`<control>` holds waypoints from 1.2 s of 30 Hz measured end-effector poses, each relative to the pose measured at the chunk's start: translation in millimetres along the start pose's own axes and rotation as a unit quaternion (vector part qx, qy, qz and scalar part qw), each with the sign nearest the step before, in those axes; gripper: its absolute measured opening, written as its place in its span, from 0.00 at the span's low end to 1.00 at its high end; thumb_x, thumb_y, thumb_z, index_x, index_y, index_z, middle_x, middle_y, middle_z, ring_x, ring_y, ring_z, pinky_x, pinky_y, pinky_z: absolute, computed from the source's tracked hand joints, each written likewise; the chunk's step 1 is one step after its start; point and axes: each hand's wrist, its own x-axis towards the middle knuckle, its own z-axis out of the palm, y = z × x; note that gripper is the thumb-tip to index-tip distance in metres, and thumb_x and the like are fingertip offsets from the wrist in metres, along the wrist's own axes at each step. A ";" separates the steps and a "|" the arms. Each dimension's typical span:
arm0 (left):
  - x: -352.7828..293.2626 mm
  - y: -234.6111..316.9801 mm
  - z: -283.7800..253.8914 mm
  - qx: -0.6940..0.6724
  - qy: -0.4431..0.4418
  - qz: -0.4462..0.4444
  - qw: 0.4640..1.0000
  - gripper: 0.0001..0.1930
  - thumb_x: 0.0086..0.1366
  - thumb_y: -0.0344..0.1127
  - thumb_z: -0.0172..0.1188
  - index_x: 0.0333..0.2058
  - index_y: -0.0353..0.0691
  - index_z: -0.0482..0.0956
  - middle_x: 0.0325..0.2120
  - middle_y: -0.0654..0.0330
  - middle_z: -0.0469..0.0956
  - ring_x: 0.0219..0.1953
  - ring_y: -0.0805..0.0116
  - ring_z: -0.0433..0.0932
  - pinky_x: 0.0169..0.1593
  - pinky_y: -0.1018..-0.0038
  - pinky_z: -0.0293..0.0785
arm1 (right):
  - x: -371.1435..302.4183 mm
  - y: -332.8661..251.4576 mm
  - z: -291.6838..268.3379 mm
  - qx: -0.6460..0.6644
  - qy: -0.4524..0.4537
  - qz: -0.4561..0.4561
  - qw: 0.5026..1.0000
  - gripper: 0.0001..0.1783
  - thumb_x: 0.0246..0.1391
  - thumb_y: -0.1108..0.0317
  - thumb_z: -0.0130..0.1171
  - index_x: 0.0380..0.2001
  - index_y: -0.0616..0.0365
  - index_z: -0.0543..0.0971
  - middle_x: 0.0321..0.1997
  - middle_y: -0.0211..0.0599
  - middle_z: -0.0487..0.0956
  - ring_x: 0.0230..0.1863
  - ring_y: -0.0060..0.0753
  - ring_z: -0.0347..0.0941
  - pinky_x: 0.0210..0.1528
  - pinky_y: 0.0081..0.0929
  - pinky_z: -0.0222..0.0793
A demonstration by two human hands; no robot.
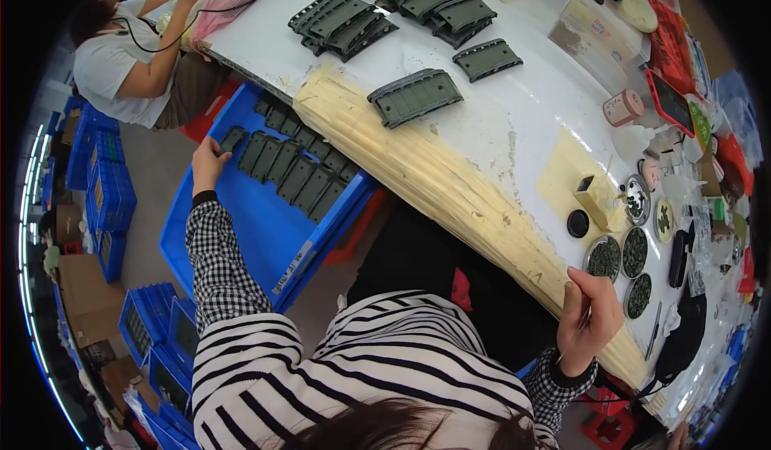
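Observation:
At the far left end of a blue plastic crate [181,229], my left hand [209,165] grips a dark green ribbed plastic piece [233,139] by its edge. Rows of similar green pieces [271,158] lie in the crate beside it. My right hand [590,317] hovers over the taped front edge of the white table [514,128], thumb and fingers drawn together; whatever they hold, if anything, is too small to name. Closest to that hand are round dishes [602,259] filled with small dark green bits.
Stacks of curved green pieces [341,26] stand on the far side of the table, with one single piece [415,96] nearer. A red-framed phone [671,102] and a clear plastic box [598,32] are at right. Another person [132,68] sits at far left. Blue crates [108,181] line the floor.

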 end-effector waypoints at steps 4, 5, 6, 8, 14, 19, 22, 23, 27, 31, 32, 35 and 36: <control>2.5 -13.9 37.6 -0.066 0.038 0.036 0.996 0.16 0.54 0.39 0.70 0.35 0.36 0.76 0.30 0.52 0.79 0.35 0.58 0.79 0.42 0.69 0.73 | -4.5 3.5 -1.1 -0.010 -0.002 0.010 1.000 0.06 0.46 0.79 0.65 0.30 0.62 0.81 0.20 0.34 0.74 0.17 0.26 0.61 0.20 0.23 0.52; 3.0 -15.7 42.2 -0.108 0.027 0.030 0.993 0.18 0.56 0.40 0.68 0.39 0.36 0.75 0.32 0.52 0.80 0.37 0.57 0.79 0.43 0.68 0.73 | -4.6 3.9 -1.2 -0.013 -0.005 0.013 1.000 0.06 0.46 0.79 0.65 0.30 0.62 0.81 0.20 0.34 0.74 0.17 0.26 0.61 0.20 0.23 0.52; 3.6 -19.8 45.3 -0.148 0.016 0.024 0.989 0.19 0.58 0.42 0.66 0.43 0.36 0.75 0.34 0.52 0.80 0.40 0.56 0.79 0.45 0.67 0.73 | -5.0 4.3 -0.6 -0.011 -0.004 0.015 1.000 0.06 0.46 0.78 0.65 0.30 0.62 0.81 0.20 0.34 0.74 0.17 0.26 0.61 0.20 0.23 0.52; 1.0 -28.4 51.5 -0.157 0.017 -0.065 0.985 0.24 0.61 0.46 0.62 0.50 0.36 0.72 0.39 0.50 0.80 0.44 0.54 0.79 0.48 0.66 0.74 | -5.3 4.6 0.3 -0.007 -0.004 0.019 1.000 0.06 0.46 0.78 0.65 0.30 0.62 0.81 0.21 0.34 0.75 0.17 0.26 0.61 0.20 0.23 0.52; -27.9 3.7 47.5 -0.472 -0.080 -0.360 0.801 0.39 0.68 0.57 0.49 0.65 0.32 0.51 0.60 0.34 0.57 0.48 0.45 0.76 0.46 0.60 0.81 | -5.1 4.8 2.7 -0.004 -0.011 0.013 1.000 0.06 0.47 0.78 0.65 0.31 0.62 0.81 0.21 0.35 0.74 0.17 0.28 0.62 0.20 0.24 0.53; -19.8 8.3 46.3 -0.503 -0.075 -0.332 0.795 0.39 0.69 0.55 0.49 0.65 0.31 0.49 0.59 0.36 0.59 0.48 0.49 0.76 0.48 0.60 0.81 | -5.5 5.8 0.7 0.001 -0.012 0.015 1.000 0.06 0.47 0.77 0.66 0.31 0.62 0.81 0.20 0.35 0.74 0.17 0.30 0.63 0.21 0.25 0.54; -16.9 13.1 45.2 -0.504 -0.070 -0.328 0.796 0.39 0.69 0.55 0.50 0.66 0.32 0.49 0.60 0.38 0.59 0.50 0.50 0.74 0.49 0.59 0.80 | -7.3 7.0 -2.5 -0.006 -0.012 0.019 1.000 0.06 0.47 0.77 0.66 0.31 0.62 0.81 0.20 0.35 0.74 0.17 0.30 0.63 0.21 0.25 0.54; -15.6 14.6 45.5 -0.507 -0.066 -0.327 0.795 0.39 0.69 0.55 0.50 0.66 0.32 0.50 0.61 0.38 0.59 0.52 0.50 0.74 0.50 0.59 0.80 | -7.8 7.4 -3.5 -0.009 -0.011 0.021 1.000 0.06 0.47 0.77 0.66 0.31 0.62 0.81 0.20 0.35 0.74 0.17 0.30 0.63 0.21 0.25 0.54; -13.9 7.0 52.2 -0.476 0.016 -0.334 0.814 0.34 0.68 0.53 0.53 0.62 0.32 0.58 0.57 0.42 0.65 0.52 0.51 0.73 0.50 0.59 0.78 | -10.8 12.0 -5.6 -0.006 0.005 0.027 1.000 0.06 0.47 0.77 0.66 0.31 0.62 0.81 0.20 0.34 0.73 0.17 0.28 0.62 0.20 0.24 0.53; -6.5 11.0 54.3 -0.334 0.163 -0.281 0.885 0.28 0.66 0.47 0.56 0.57 0.33 0.66 0.50 0.48 0.72 0.50 0.59 0.74 0.49 0.64 0.75 | -15.0 16.5 -10.4 -0.017 0.020 0.022 0.999 0.06 0.48 0.76 0.66 0.32 0.63 0.81 0.20 0.33 0.73 0.17 0.25 0.60 0.20 0.22 0.50; -7.3 19.4 50.2 -0.291 0.210 -0.255 0.898 0.26 0.65 0.46 0.58 0.55 0.34 0.68 0.49 0.50 0.73 0.49 0.62 0.75 0.49 0.65 0.74 | -15.8 17.5 -10.7 -0.021 0.024 0.019 0.999 0.06 0.49 0.76 0.65 0.33 0.63 0.81 0.21 0.33 0.73 0.17 0.24 0.59 0.19 0.22 0.49; -6.4 28.1 32.7 -0.324 0.227 -0.203 0.896 0.24 0.64 0.43 0.60 0.53 0.34 0.70 0.45 0.52 0.76 0.43 0.67 0.76 0.44 0.72 0.73 | -17.1 21.5 -8.8 -0.002 0.039 0.019 0.999 0.06 0.50 0.76 0.65 0.33 0.64 0.81 0.21 0.32 0.74 0.17 0.22 0.57 0.19 0.21 0.48; -7.5 35.7 25.0 -0.369 0.252 -0.177 0.877 0.19 0.65 0.40 0.60 0.50 0.35 0.73 0.45 0.52 0.76 0.45 0.65 0.76 0.48 0.72 0.73 | -16.8 22.1 -8.5 -0.001 0.034 0.014 0.999 0.06 0.51 0.76 0.64 0.34 0.64 0.81 0.22 0.32 0.74 0.17 0.21 0.57 0.18 0.20 0.47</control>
